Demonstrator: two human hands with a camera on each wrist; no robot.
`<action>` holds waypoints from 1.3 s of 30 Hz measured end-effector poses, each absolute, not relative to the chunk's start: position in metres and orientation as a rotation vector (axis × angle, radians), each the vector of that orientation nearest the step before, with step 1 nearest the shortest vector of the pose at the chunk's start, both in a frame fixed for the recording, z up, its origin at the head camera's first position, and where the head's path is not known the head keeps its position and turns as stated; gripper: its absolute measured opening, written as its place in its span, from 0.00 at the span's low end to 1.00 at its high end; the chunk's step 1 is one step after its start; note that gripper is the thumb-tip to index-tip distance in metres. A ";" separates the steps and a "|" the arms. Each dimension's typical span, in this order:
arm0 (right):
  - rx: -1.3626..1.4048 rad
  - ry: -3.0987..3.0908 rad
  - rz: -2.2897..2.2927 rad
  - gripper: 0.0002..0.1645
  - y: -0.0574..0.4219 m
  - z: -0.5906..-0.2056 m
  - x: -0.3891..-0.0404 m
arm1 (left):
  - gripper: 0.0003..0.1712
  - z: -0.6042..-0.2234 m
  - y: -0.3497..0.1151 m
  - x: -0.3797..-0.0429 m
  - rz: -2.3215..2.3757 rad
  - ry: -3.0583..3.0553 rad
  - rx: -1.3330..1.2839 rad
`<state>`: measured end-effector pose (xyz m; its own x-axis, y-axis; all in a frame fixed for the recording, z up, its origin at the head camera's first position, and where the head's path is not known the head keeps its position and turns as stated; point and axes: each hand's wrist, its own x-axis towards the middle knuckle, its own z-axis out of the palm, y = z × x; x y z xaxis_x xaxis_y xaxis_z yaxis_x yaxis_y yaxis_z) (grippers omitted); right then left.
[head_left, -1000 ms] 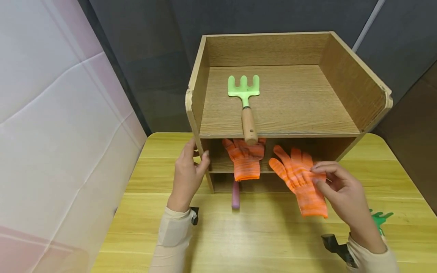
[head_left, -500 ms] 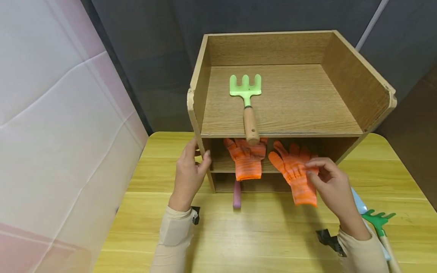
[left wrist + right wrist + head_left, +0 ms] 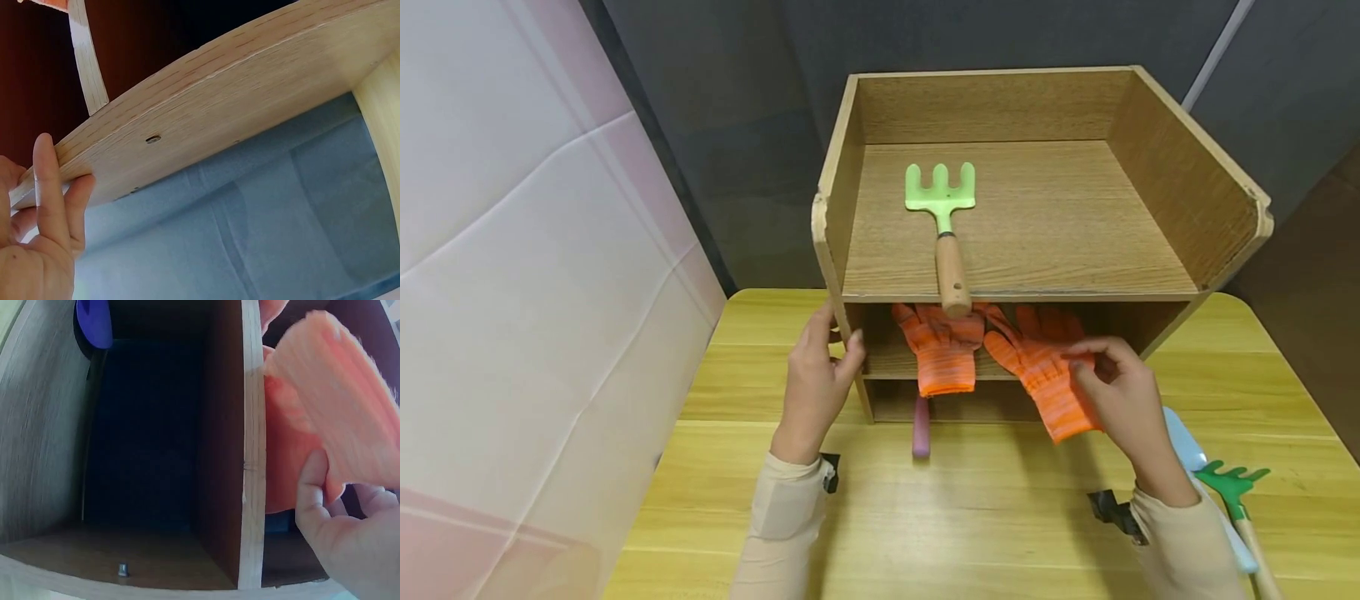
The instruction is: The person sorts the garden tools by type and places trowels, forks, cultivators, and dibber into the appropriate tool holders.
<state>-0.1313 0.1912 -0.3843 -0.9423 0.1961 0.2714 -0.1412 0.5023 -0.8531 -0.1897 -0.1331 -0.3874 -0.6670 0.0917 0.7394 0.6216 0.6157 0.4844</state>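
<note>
My right hand (image 3: 1120, 408) pinches an orange knit work glove (image 3: 1051, 387) by its right edge. The glove's fingers reach into the middle compartment of a wooden shelf unit (image 3: 1052, 217), while its cuff hangs out over the front. Another orange glove (image 3: 946, 362) lies to its left, cuff jutting past the shelf board. In the right wrist view, thumb and fingers hold the glove fabric (image 3: 344, 394) beside the board. My left hand (image 3: 815, 392) grips the unit's left side panel; the left wrist view shows fingers on both sides of the panel edge (image 3: 187, 81).
A light green hand fork (image 3: 949, 258) lies on the top shelf, its handle overhanging the front. A pink-purple handle (image 3: 921, 429) sticks out of the bottom compartment. A green rake (image 3: 1232, 483) and a light blue tool (image 3: 1183, 437) lie on the table at right.
My right hand has moved forward and left, carrying the glove further into the middle compartment, beside the other glove. The left hand keeps its grip on the side panel.
</note>
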 end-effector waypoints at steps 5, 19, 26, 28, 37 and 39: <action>-0.173 -2.381 1.418 0.08 0.189 -0.384 -0.135 | 0.24 -0.387 -0.133 -0.190 -0.983 -2.157 -0.561; -0.351 -2.284 1.410 0.09 0.184 -0.386 -0.141 | 0.22 -0.386 -0.132 -0.191 -0.974 -2.133 -0.569; -0.345 -2.254 1.409 0.10 0.179 -0.387 -0.152 | 0.22 -0.386 -0.133 -0.191 -0.963 -2.126 -0.566; -0.349 -2.247 1.408 0.10 0.178 -0.386 -0.154 | 0.22 -0.387 -0.134 -0.191 -0.964 -2.126 -0.570; -0.333 -2.350 1.330 0.13 0.181 -0.387 -0.164 | 0.22 -0.388 -0.133 -0.191 -0.976 -2.119 -0.568; -0.324 -2.380 1.318 0.14 0.182 -0.388 -0.167 | 0.22 -0.389 -0.133 -0.192 -0.974 -2.123 -0.567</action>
<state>-0.1668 0.1816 -0.3879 -0.8934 0.3856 0.2305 0.0092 0.5288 -0.8487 -0.1916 -0.1330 -0.3886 -0.6431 0.0899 0.7605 0.6351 0.6174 0.4641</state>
